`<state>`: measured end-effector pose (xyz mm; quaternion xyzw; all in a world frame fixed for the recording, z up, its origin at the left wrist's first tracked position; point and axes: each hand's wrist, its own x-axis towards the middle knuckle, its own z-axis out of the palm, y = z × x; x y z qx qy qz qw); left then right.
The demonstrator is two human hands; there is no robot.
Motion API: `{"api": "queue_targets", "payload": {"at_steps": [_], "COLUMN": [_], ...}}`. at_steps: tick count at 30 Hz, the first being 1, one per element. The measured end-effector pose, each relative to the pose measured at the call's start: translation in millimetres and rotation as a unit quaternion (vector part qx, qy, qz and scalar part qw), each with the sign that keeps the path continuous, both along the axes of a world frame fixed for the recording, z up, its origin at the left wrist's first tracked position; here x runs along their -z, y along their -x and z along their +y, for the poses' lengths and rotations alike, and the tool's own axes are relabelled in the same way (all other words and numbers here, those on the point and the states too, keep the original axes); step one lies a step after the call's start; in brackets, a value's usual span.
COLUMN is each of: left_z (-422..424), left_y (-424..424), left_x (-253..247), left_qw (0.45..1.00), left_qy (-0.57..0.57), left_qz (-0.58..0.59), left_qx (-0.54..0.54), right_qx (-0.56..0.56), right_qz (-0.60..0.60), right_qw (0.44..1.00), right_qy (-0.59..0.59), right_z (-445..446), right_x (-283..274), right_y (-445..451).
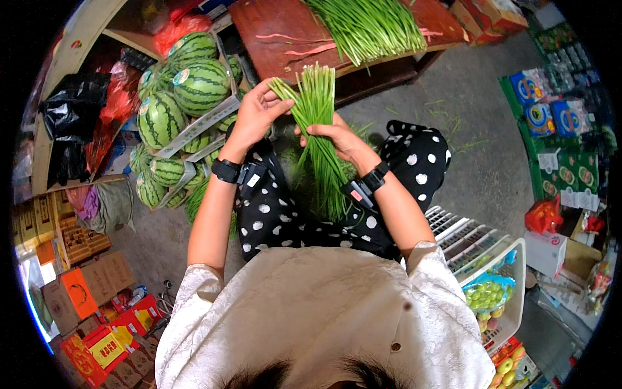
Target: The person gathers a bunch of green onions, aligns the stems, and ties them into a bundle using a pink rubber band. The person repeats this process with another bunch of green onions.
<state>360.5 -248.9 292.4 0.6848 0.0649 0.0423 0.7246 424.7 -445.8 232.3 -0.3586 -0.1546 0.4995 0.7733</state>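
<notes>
My right hand is closed around the middle of a bundle of long green stalks, which look like garlic scapes or flowering chives. The pale cut ends point up and away from me, and the thin ends hang over my lap. My left hand pinches a few stalks that slant left at the bundle's upper end. Beyond my hands, a larger pile of the same stalks lies on a low red-brown wooden table. Pink strips lie on the tabletop beside that pile.
Boxed watermelons are stacked at the left, close to my left arm. More green stalks lie below them. A white plastic basket with bagged green grapes is at my right elbow. Loose stalk bits litter the concrete floor.
</notes>
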Motion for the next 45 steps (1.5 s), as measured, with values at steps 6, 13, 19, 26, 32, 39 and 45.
{"api": "queue_targets", "payload": {"at_steps": [6, 13, 19, 26, 32, 39, 45], "left_z": [-1, 0, -4, 0, -1, 2, 6], "left_y": [0, -1, 2, -3, -9, -9, 1], "left_x": [2, -11, -28, -31, -29, -16, -46], "left_qw": [0.999, 0.982, 0.927, 0.831, 0.839, 0.894, 0.892], "left_qy": [-0.002, -0.153, -0.365, -0.537, -0.516, -0.386, -0.364], "left_qz": [0.005, -0.082, -0.054, -0.137, -0.156, -0.146, -0.162], "left_qx": [-0.041, -0.073, -0.071, -0.058, -0.075, -0.173, -0.212], "right_qx": [-0.015, 0.006, 0.005, 0.012, 0.009, 0.014, 0.02], "right_qz": [0.016, 0.003, -0.024, -0.036, -0.068, -0.093, -0.078], "right_qw": [1.0, 0.999, 0.999, 0.999, 0.997, 0.995, 0.996], "right_qy": [-0.001, 0.039, 0.041, 0.034, 0.032, 0.043, 0.037], "right_z": [-2, 1, 1, 1, 2, 4, 2], "right_x": [-15, -1, -8, -2, -6, -6, 1], "right_y": [2, 4, 6, 3, 6, 5, 4]}}
